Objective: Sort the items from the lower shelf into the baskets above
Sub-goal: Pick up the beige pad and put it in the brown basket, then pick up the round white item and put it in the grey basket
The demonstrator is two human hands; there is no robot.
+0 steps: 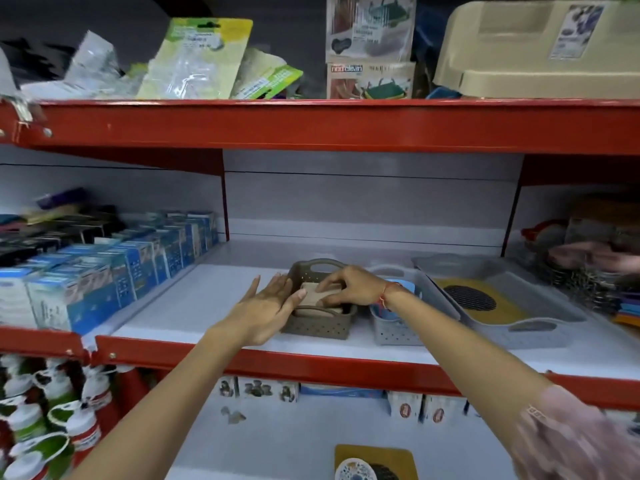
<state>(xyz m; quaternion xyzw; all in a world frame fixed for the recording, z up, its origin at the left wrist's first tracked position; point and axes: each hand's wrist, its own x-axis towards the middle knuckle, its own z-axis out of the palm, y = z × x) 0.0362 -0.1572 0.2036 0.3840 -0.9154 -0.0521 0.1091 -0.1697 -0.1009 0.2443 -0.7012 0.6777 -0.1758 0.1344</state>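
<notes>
Now | right hand (353, 285) is pinching flat tan block (317, 295) over perforated brown plastic basket (320, 325) | left hand (266, 306) is hovering spread, just beside basket

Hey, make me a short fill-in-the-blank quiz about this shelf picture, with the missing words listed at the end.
1. The right hand holds a tan flat item over the ______ basket.
2. The left hand is ______, its fingers flat beside that basket.
3. The yellow mat with a dark mesh disc lies in the ______ tray.
4. The shelf edges are painted ______.

Missing words: brown; open; grey; red
</notes>
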